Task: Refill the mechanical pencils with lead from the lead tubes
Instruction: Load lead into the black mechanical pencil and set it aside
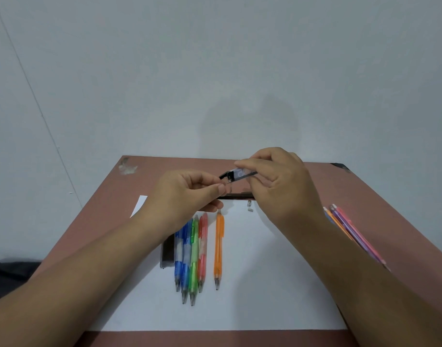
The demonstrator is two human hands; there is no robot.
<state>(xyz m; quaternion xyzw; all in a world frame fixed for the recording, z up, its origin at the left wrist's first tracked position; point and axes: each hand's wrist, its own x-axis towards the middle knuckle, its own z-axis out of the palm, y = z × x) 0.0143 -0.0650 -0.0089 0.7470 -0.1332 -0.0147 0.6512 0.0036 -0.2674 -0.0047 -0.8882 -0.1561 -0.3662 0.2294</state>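
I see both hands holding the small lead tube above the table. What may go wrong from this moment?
1. The right hand holds the lead tube in the air while the left hand pinches its end; if it opens suddenly, leads may spill onto the white paper.
2. Two small loose parts lie under the right hand and may be knocked away.
3. The slim pencils lie near the table edge beside the right forearm, which may push them off.
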